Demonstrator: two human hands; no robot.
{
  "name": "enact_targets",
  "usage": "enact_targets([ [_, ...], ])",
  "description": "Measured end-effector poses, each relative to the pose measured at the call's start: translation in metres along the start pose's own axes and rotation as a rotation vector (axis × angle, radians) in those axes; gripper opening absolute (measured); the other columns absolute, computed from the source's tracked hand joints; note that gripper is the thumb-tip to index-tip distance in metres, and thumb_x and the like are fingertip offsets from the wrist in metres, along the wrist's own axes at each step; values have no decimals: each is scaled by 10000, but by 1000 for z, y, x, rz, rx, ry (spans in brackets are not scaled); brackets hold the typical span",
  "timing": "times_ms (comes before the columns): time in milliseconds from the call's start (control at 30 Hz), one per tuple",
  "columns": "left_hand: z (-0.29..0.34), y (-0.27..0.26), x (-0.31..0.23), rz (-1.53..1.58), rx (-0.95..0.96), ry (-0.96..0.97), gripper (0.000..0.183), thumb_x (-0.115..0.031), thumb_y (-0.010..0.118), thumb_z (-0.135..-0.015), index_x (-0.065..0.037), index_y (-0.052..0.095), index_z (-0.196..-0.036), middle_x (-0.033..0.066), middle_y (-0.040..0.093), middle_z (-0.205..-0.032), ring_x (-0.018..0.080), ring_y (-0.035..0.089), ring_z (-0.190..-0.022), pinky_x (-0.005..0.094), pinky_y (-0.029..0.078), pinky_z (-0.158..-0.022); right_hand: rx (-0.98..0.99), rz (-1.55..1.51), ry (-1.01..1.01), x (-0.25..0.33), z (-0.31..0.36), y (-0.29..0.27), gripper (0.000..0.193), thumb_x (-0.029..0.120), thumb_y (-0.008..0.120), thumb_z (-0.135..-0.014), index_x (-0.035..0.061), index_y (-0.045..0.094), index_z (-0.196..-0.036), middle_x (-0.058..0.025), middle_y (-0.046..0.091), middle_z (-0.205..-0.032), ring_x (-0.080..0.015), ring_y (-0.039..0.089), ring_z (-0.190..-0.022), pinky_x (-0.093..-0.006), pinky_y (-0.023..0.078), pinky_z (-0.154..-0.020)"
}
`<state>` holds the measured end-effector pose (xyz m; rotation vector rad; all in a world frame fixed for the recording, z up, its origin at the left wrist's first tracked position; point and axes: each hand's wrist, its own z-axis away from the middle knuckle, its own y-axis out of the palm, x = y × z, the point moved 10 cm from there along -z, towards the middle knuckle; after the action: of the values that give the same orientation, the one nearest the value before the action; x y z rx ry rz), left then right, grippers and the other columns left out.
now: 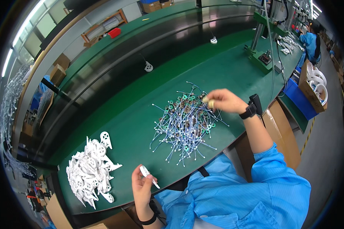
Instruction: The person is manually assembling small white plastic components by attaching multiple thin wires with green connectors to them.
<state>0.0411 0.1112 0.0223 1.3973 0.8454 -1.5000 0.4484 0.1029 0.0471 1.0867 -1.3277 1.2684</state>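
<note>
My left hand (142,187) is near the front edge of the green table, its fingers closed on a white plastic part (149,176) with a rounded head and a narrow tail. Over the far right side of a tangled pile of blue-white wires (183,131) is my right hand (226,101), thumb and fingertips pinched together. Pale yellow covers sit on those fingertips; whatever they grip cannot be made out. Small green rings and brown coil-like pieces are attached among the wires. Left of my left hand lies a heap of similar white plastic parts (90,171).
A green press stand (259,57) stands at the table's far right. Beyond it a person in blue (312,44) sits by more white parts. A blue bin (300,101) and a cardboard box of white rings (313,86) are at right. Single white parts lie along the back.
</note>
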Motion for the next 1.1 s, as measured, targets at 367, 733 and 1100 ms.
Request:
enact_targets([
  [367, 14, 11, 33, 221, 32, -87, 492, 3, 580, -878, 6, 388, -1331, 103, 513, -1051, 162, 599, -803, 274, 505, -686, -154, 874, 129, -12, -88, 32, 205, 191, 645, -794, 28, 679, -913, -188, 667, -890, -331, 638, -863, -403, 494, -776],
  [733, 13, 10, 12, 381, 36, -88, 448, -36, 488, -909, 11, 380, -1341, 145, 569, -1070, 219, 608, -816, 317, 513, -705, -393, -325, -176, 20, -30, 11, 271, 4, 593, -844, 23, 541, -1109, -72, 612, -1000, -158, 615, -841, -265, 490, -740],
  [1100, 12, 68, -19, 835, 258, -184, 376, -172, 361, -990, -25, 354, -1336, 231, 556, -1173, 261, 607, -937, 374, 517, -804, -207, -311, -801, 130, 82, 156, 220, -38, 575, -868, 27, 456, -1041, -158, 542, -1015, -211, 641, -803, -326, 556, -723],
])
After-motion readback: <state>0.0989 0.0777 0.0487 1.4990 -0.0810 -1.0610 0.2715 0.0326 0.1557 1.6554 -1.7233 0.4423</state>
